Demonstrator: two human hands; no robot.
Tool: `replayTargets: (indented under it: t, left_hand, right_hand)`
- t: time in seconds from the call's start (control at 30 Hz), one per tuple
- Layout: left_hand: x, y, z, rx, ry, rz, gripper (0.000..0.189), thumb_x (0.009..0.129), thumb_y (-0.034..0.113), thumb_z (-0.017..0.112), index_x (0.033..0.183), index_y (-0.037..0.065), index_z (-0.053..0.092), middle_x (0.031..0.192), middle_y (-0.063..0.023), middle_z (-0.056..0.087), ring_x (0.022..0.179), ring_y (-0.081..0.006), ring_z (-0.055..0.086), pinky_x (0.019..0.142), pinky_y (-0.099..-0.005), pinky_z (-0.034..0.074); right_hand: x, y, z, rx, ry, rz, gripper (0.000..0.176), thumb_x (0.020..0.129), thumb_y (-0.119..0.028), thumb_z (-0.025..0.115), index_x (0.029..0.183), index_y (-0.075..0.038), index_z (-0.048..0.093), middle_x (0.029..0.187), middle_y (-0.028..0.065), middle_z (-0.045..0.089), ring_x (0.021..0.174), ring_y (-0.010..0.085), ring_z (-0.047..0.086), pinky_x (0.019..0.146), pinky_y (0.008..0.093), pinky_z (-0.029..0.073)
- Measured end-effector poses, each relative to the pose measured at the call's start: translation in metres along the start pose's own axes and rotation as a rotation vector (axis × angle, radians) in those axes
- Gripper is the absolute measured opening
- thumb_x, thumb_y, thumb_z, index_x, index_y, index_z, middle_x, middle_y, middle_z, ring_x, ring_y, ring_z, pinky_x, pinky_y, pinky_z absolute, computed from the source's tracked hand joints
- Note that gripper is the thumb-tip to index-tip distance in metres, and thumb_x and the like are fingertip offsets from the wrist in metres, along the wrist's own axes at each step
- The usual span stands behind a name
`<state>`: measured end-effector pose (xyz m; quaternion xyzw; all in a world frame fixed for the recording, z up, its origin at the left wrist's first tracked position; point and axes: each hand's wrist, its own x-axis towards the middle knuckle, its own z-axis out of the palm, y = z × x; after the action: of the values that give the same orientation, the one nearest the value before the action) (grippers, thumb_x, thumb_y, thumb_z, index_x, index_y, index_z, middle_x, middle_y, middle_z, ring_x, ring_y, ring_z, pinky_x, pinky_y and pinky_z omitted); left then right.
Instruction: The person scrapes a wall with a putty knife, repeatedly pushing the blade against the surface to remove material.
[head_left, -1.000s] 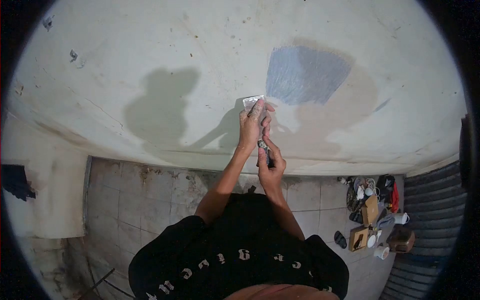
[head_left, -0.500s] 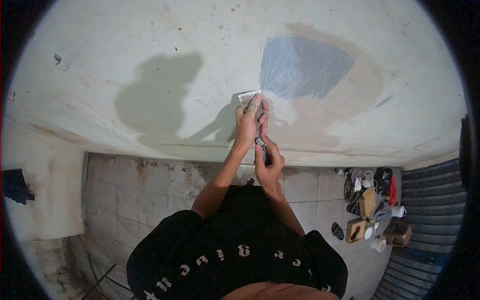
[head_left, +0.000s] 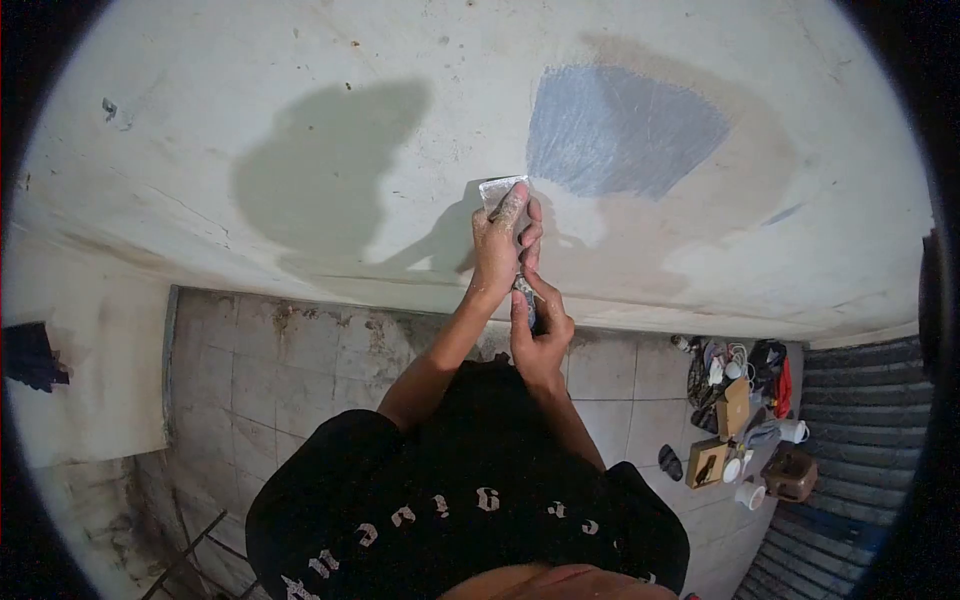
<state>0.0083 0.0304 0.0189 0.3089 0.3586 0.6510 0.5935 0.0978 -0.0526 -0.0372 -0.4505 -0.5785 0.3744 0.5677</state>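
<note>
My left hand is wrapped round a flat metal scraper, its powder-dusted thumb pressed on the blade. Lower down, my right hand grips the dark handle of the same tool. The blade's front edge is at the pale wall, just left of the lower corner of a blue-grey patch. Whether the edge touches the wall cannot be made out. Shadows of my head and arms fall on the wall.
Grey floor tiles lie below the wall. On the right are an open cardboard box, a white cup, a brown container and a ribbed shutter. Dark cloth hangs at left.
The view has shifted slightly, so the blue-grey patch appears farther right. Both hands keep their hold on the scraper, with hardly any movement.
</note>
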Motion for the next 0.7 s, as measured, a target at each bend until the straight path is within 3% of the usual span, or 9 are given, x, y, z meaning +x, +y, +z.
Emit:
replayTargets:
  t: [0.1,0.2,0.4,0.6,0.7]
  left_hand:
    - [-0.002,0.003,0.001,-0.01,0.018,-0.033,0.041,0.096,0.04,0.053,0.077,0.004,0.052,0.05,0.0003,0.04,0.033,-0.0116,0.041,0.033,-0.0253,0.034]
    - [-0.002,0.006,0.003,-0.01,0.032,-0.037,0.041,0.097,0.039,0.054,0.076,0.004,0.054,0.05,0.0,0.041,0.035,-0.0106,0.041,0.033,-0.0243,0.033]
    - [-0.004,0.031,0.017,0.004,0.053,-0.009,0.042,0.096,0.039,0.055,0.075,0.003,0.054,0.051,-0.0005,0.042,0.035,-0.0094,0.039,0.034,-0.0238,0.032]
    - [-0.003,0.072,0.039,0.006,0.014,0.036,0.041,0.096,0.038,0.055,0.074,0.002,0.054,0.051,-0.0002,0.042,0.035,-0.0091,0.038,0.033,-0.0245,0.031]
    - [-0.004,0.072,0.037,-0.03,-0.016,0.024,0.041,0.095,0.039,0.056,0.074,0.003,0.054,0.051,0.0004,0.041,0.035,-0.0092,0.038,0.033,-0.0247,0.032]
  right_hand:
    - [0.002,0.0,0.004,0.0,0.046,-0.138,0.033,0.089,0.0,0.061,0.121,0.003,0.058,0.113,0.0198,0.067,0.102,0.0173,0.064,0.086,0.0295,0.049]
    - [0.0,0.001,0.003,0.036,0.019,-0.071,0.032,0.088,0.001,0.062,0.12,0.004,0.058,0.113,0.021,0.067,0.102,0.017,0.064,0.085,0.0293,0.049]
    - [0.013,-0.023,0.004,-0.058,0.042,-0.175,0.032,0.088,0.002,0.061,0.12,0.006,0.057,0.109,0.0198,0.068,0.097,0.0166,0.065,0.083,0.0282,0.05]
    - [0.024,-0.07,0.009,0.117,0.036,-0.029,0.033,0.089,0.001,0.061,0.121,0.007,0.056,0.106,0.0166,0.068,0.096,0.0129,0.062,0.081,0.0268,0.05]
    - [0.022,-0.072,0.01,0.085,0.056,-0.08,0.033,0.09,0.002,0.06,0.122,0.007,0.055,0.103,0.0148,0.068,0.092,0.0108,0.06,0.076,0.024,0.048]
